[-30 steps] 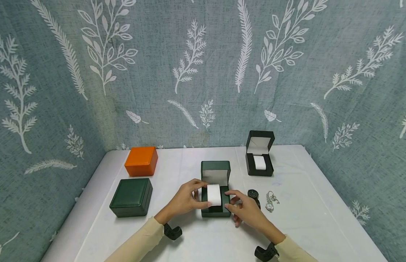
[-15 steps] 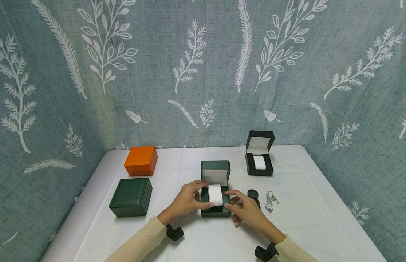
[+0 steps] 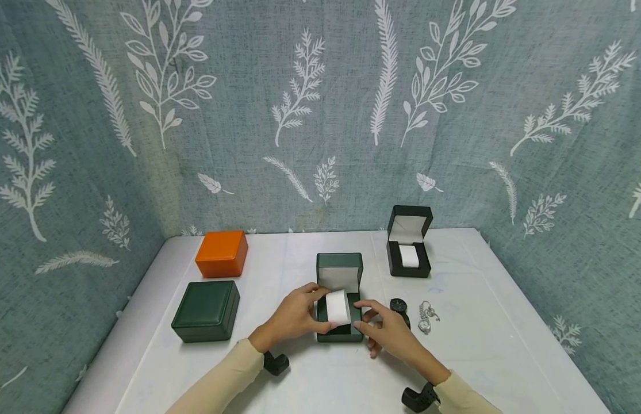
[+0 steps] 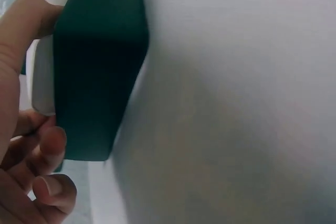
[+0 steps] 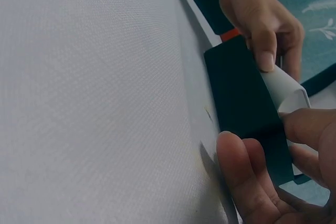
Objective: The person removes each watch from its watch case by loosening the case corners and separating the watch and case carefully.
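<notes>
A green watch box (image 3: pixel 340 338) stands with its lid (image 3: pixel 340 261) raised in the middle of the table. My left hand (image 3: pixel 293 313) pinches the white watch cushion (image 3: pixel 336 309), thumb at its near end and index finger at its far end. The cushion sits tilted in the box, its right side partly showing. At the box's right wall my right hand (image 3: pixel 390 330) grips the edge, thumb and index finger over the rim, other fingers outside. The left wrist view shows the cushion (image 4: pixel 43 80) projecting above the box wall (image 4: pixel 94 93). In the right wrist view the cushion's hollow end (image 5: pixel 296 100) is visible.
To the right lie a black watch (image 3: pixel 399 306) and a silver watch (image 3: pixel 425 326). An open black watch box (image 3: pixel 409 271) with a white cushion stands behind them. A closed green box (image 3: pixel 206 310) and an orange box (image 3: pixel 222 254) are at left. Patterned cloth (image 3: pixel 320 115) surrounds the table.
The white cushion has shifted slightly right, then back left, and now leans more with its right side showing. My left hand moved a little with it; my right hand stayed put.
</notes>
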`<action>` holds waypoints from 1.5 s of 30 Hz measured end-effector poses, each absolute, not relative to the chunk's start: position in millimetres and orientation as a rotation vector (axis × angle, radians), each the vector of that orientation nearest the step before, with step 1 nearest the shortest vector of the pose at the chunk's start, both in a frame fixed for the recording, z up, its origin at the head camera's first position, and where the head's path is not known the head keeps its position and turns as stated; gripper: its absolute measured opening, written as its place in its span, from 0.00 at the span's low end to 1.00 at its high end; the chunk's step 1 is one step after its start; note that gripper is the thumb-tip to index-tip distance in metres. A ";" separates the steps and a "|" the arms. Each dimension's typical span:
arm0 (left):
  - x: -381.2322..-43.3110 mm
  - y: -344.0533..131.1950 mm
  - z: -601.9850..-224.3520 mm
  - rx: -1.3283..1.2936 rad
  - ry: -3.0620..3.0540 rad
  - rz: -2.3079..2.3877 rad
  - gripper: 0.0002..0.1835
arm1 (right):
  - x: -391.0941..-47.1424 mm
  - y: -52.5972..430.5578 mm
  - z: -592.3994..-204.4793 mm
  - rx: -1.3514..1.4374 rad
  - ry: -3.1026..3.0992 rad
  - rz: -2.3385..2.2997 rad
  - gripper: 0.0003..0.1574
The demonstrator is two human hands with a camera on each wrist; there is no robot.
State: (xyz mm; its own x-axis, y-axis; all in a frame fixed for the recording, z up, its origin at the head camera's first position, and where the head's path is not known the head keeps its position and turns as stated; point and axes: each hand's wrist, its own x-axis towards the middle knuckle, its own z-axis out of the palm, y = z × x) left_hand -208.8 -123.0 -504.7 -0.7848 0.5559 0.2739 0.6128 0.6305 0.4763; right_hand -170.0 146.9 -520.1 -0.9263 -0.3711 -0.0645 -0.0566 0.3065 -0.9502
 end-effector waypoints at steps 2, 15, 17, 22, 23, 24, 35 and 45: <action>-208.5 -122.2 -500.6 -1.010 -2.754 -0.743 0.38 | -170.2 147.0 -520.4 -0.394 2.302 -1.662 0.32; -208.8 -119.8 -485.0 -1.160 -2.705 -0.527 0.34 | -171.0 144.8 -522.9 -0.370 2.290 -1.666 0.32; -209.1 -118.9 -483.3 -1.177 -2.709 -0.493 0.35 | -171.7 144.7 -522.8 -0.371 2.300 -1.660 0.31; -210.5 -115.7 -476.2 -1.205 -2.737 -0.386 0.36 | -172.9 144.7 -521.9 -0.371 2.302 -1.660 0.32; -210.8 -115.2 -475.1 -1.209 -2.743 -0.370 0.36 | -172.9 144.6 -521.9 -0.369 2.300 -1.661 0.32; -210.6 -114.6 -473.9 -1.210 -2.749 -0.356 0.36 | -172.8 144.5 -521.9 -0.368 2.299 -1.662 0.32; -209.4 -106.6 -467.6 -1.222 -2.750 -0.227 0.33 | -171.5 143.5 -521.6 -0.366 2.309 -1.658 0.32; -209.8 -103.9 -476.4 -1.152 -2.830 -0.292 0.36 | -170.4 145.2 -522.3 -0.364 2.297 -1.665 0.32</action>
